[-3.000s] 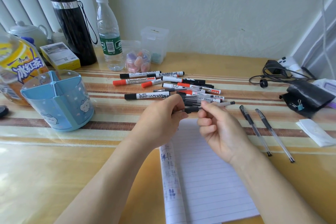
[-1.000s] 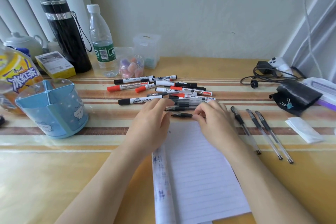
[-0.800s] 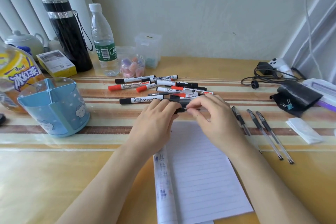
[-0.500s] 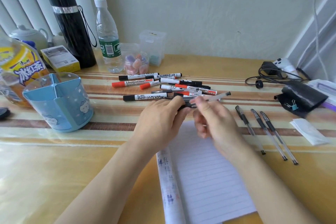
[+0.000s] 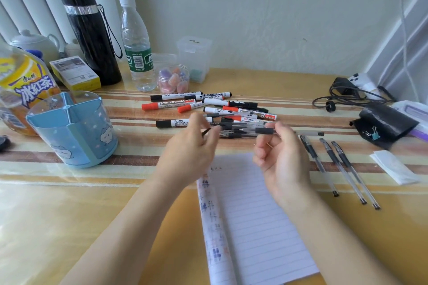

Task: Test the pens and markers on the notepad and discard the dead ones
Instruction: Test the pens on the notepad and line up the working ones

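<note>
cap (image 5: 206, 131) pinched in left hand (image 5: 190, 152); pen (image 5: 266, 131) gripped in right hand (image 5: 282, 157)

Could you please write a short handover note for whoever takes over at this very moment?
Left hand: pinches a small dark piece, likely the cap.
Right hand: holds a clear pen just beyond the notepad.
Done: test marks on the pad's rolled left edge; three pens lie right of it.
Left: test the held pen, then the pile of markers and pens beyond the pad.

Right hand (image 5: 283, 159) pinches pen (image 5: 264, 131); left hand (image 5: 188, 154) pinches cap (image 5: 206, 132) above notepad (image 5: 254, 227).
</note>
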